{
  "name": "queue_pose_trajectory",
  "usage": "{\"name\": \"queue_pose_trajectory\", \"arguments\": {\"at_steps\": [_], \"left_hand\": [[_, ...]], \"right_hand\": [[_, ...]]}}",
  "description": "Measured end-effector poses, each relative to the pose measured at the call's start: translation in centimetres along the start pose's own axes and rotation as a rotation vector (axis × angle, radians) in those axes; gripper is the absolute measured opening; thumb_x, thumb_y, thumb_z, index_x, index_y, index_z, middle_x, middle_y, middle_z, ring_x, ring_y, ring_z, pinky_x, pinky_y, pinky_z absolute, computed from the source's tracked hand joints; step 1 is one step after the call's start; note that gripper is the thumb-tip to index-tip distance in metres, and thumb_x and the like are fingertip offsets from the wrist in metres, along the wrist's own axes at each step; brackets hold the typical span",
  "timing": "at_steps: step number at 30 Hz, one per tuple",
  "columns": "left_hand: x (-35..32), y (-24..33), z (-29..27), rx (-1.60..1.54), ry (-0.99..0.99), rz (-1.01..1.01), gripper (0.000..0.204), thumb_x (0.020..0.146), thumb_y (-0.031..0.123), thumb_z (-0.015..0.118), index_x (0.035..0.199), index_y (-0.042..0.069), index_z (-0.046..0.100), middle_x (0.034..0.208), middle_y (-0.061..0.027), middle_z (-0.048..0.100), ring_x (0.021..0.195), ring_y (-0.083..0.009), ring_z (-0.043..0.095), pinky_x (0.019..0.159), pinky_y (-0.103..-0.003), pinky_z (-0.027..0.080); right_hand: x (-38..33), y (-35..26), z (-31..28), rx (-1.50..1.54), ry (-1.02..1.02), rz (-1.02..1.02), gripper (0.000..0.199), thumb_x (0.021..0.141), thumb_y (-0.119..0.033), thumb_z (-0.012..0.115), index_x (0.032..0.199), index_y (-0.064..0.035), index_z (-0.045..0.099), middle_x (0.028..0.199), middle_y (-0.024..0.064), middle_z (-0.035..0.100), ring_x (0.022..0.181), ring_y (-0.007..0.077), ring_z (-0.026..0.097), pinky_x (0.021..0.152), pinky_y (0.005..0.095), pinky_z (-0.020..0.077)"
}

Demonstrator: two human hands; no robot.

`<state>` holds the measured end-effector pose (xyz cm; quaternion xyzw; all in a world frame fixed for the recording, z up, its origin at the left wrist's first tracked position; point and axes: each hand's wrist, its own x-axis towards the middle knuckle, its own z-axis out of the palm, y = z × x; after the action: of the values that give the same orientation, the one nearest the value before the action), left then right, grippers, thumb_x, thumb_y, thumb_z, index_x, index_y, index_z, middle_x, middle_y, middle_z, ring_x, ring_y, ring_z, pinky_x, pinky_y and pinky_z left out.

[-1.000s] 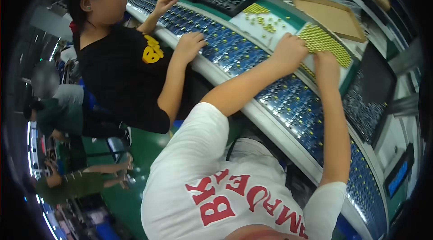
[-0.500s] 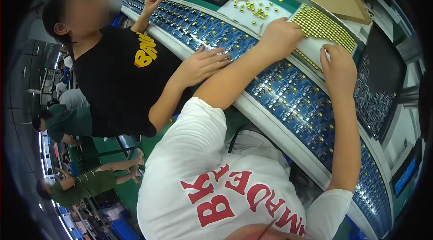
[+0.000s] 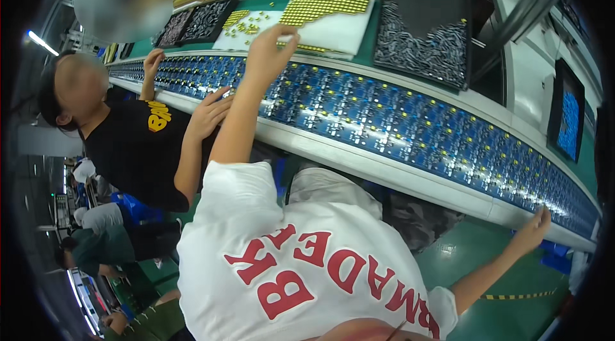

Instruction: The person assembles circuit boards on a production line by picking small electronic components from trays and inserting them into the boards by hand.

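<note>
A long row of blue circuit boards (image 3: 384, 117) runs across the work line, with small yellow parts standing on many of them. My left hand (image 3: 271, 46) is raised over the far edge of the row, beside a white sheet (image 3: 343, 32) that carries rows of small yellow block-shaped parts (image 3: 327, 7). Its fingers are curled and the thumb is drawn in; what they hold, if anything, is hidden. Far to the right, my right hand (image 3: 532, 231) is at the near edge of the boards, fingertips pinched together. Anything between them is too small to make out.
A black tray of dark small parts (image 3: 419, 49) stands right of the sheet. Loose yellow parts (image 3: 246, 27) lie to its left. A tray of blue parts (image 3: 568, 123) is at far right. A co-worker's hand (image 3: 208, 113) reaches the boards left of my arm.
The view has swung toward the right. My right hand has left the white sheet and moved rightward to the near edge of the boards. My left hand stays near the sheet.
</note>
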<state>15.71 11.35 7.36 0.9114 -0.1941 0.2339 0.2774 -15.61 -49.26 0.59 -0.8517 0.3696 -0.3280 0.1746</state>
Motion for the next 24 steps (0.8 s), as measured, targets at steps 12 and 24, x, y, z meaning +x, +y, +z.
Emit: {"name": "queue_pose_trajectory", "arguments": {"at_steps": [12, 24], "left_hand": [[-11.4, 17.1, 6.0, -0.205, -0.552, 0.367, 0.024, 0.089, 0.014, 0.067, 0.112, 0.009, 0.066, 0.122, -0.0139, 0.065, 0.13, -0.0274, 0.052, 0.116, -0.058, 0.027], [-11.4, 14.4, 5.7, -0.108, -0.519, 0.402, 0.027, 0.086, 0.017, 0.071, 0.111, 0.011, 0.066, 0.123, -0.0157, 0.064, 0.129, -0.0268, 0.054, 0.115, -0.06, 0.029]], "right_hand": [[4.0, 15.2, -0.3, 0.024, -0.14, -0.142, 0.042, 0.107, -0.029, 0.044, 0.133, 0.0025, 0.053, 0.134, 0.0182, 0.06, 0.121, 0.0315, 0.058, 0.103, 0.0365, 0.0442], [6.0, 14.5, 2.1, -0.239, -0.234, -0.221, 0.05, 0.108, -0.035, 0.038, 0.131, 0.0057, 0.053, 0.128, 0.0266, 0.057, 0.118, 0.0401, 0.056, 0.1, 0.0425, 0.0447]]}}
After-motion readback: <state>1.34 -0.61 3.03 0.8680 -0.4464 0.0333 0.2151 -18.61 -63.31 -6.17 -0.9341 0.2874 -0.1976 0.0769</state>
